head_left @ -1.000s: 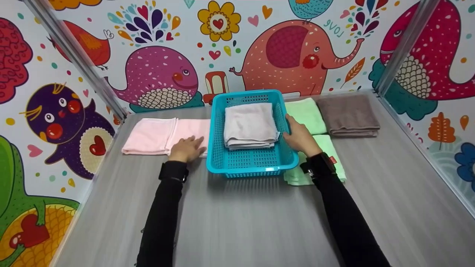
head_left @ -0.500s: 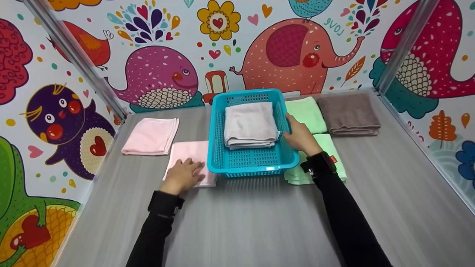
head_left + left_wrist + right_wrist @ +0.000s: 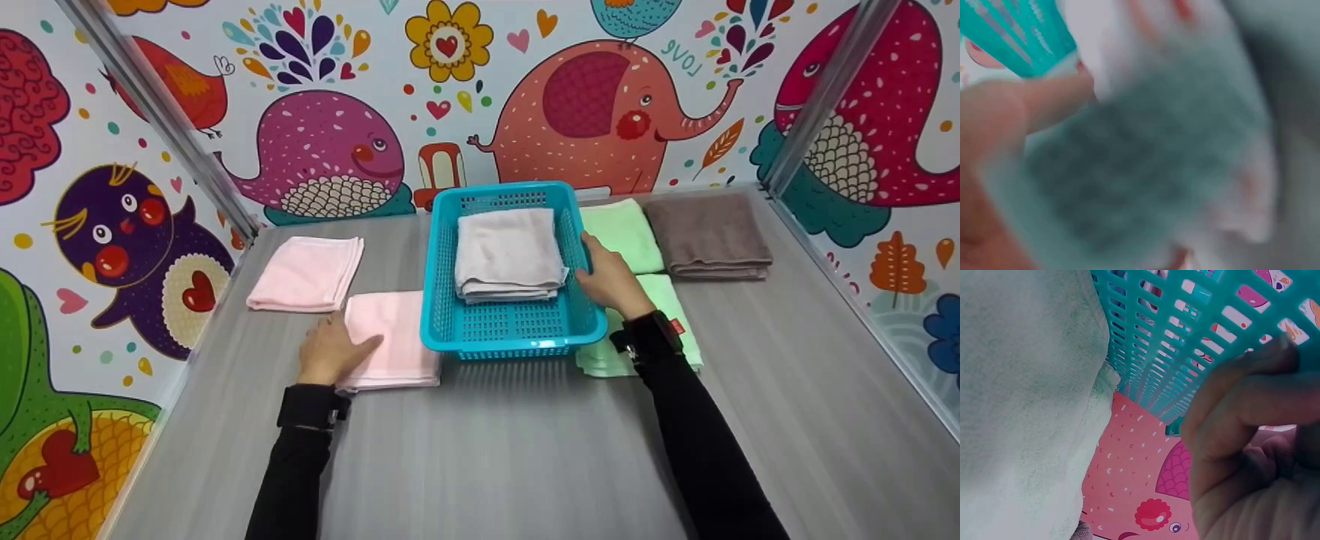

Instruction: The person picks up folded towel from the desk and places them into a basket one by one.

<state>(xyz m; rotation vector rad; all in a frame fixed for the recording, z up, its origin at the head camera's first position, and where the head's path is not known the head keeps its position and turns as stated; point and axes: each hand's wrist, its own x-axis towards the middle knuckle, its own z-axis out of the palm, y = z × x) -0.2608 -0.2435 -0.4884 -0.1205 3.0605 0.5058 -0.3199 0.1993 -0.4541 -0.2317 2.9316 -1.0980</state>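
Note:
In the head view, my left hand [image 3: 330, 351] is at the left edge of a folded pink towel [image 3: 397, 337], its thumb reaching over the top. The left wrist view is mostly blurred, with the thumb [image 3: 1058, 98] beside the towel. My right hand [image 3: 611, 277] grips the right rim of a turquoise plastic basket [image 3: 517, 345], thumb over the rim. Curled fingers [image 3: 1224, 410] show against the basket's slotted outer wall in the right wrist view. Inside the basket lies a stack of folded pale grey towels [image 3: 506, 247].
Another folded pink towel [image 3: 304, 274] lies at the left rear. Right of the basket are two piles of green towels, one behind [image 3: 619, 232] and one in front [image 3: 667, 307], partly covered by it. A brown towel stack [image 3: 705, 229] sits at the back right. Printed walls [image 3: 337, 142] enclose the table.
The left hand has drawn the nearer pink towel toward the front, away from the other pink towel, then shifted to its left edge. The right hand and basket stay nearly still.

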